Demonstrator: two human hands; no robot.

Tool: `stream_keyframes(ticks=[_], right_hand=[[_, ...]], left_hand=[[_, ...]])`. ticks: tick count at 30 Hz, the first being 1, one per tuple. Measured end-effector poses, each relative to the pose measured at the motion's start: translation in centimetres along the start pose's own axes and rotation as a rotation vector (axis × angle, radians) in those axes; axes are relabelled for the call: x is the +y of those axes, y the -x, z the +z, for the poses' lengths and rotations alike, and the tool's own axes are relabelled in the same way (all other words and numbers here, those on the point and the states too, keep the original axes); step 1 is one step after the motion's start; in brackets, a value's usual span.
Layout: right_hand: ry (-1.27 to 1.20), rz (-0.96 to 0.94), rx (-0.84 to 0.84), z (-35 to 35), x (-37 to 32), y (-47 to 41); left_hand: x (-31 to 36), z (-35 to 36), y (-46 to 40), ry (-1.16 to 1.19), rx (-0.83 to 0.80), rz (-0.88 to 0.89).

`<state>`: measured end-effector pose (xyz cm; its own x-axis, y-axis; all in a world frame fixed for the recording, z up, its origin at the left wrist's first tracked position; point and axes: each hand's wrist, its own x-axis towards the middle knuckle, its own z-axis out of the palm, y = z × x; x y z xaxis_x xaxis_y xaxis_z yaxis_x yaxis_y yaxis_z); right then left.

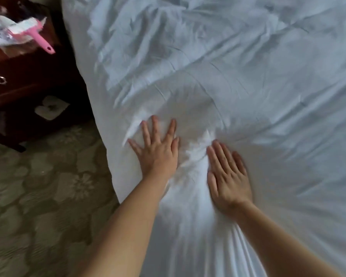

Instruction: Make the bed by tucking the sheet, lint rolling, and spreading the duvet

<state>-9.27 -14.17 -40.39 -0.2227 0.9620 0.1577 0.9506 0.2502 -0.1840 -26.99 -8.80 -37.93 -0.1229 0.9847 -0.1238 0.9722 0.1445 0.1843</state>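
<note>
A white duvet (238, 80) covers the bed, wrinkled and creased across its surface. My left hand (158, 152) lies flat on it near the bed's left edge, fingers spread and straight. My right hand (226, 176) presses flat on the fabric just to the right, fingers together and slightly blurred. Between the two hands the cloth bunches into small folds. A pink-handled lint roller (35, 35) lies on the nightstand at the upper left, away from both hands.
A dark wooden nightstand (28, 76) with a ring drawer pull stands left of the bed, with plastic-wrapped items on top. A white scrap of paper (51, 107) sits on its lower shelf. Patterned green carpet (48, 196) fills the floor on the left.
</note>
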Motion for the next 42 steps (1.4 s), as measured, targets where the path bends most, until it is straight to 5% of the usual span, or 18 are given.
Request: stream_keyframes(ticks=[11, 18, 21, 25, 27, 31, 34, 36, 39, 41, 42], right_hand=[[-0.025, 0.093, -0.017, 2.2, 0.2, -18.1], [-0.059, 0.271, 0.062, 2.5, -0.2, -29.2], [-0.141, 0.368, 0.009, 2.8, -1.0, -33.7], [-0.227, 0.148, -0.035, 3.4, -5.6, -34.9], [-0.344, 0.047, -0.013, 3.7, -8.9, -33.0], [-0.654, 0.242, 0.045, 1.6, -10.8, -30.8], [-0.477, 0.452, 0.092, 0.2, -7.3, -33.4], [-0.388, 0.484, -0.045, 0.0, -6.5, -33.9], [-0.368, 0.148, -0.315, 1.6, -11.3, -31.0], [-0.638, 0.044, -0.469, 1.4, -15.1, -29.7], [-0.866, 0.161, -0.505, 0.3, -15.9, -30.4]], left_hand=[[-0.7, -2.2, -17.0, -0.159, 0.049, 0.084], [-3.0, -4.3, -26.9, -0.157, 0.284, 0.154], [-5.0, -6.0, -30.0, -0.168, 0.300, 0.377], [-8.2, -7.0, -31.0, -0.194, 0.309, 0.728], [-9.0, -7.7, -30.8, -0.227, 0.247, 0.804], [-9.4, -10.0, -31.3, -0.231, 0.032, 0.852], [-11.0, -12.4, -32.6, -0.253, -0.099, 0.793], [-12.9, -13.5, -33.6, -0.340, -0.141, 0.695], [-14.7, -14.4, -34.0, -0.481, -0.277, 0.658], [-14.7, -14.9, -34.8, -0.516, -0.354, 0.680], [-14.4, -15.3, -35.2, -0.485, -0.373, 0.699]])
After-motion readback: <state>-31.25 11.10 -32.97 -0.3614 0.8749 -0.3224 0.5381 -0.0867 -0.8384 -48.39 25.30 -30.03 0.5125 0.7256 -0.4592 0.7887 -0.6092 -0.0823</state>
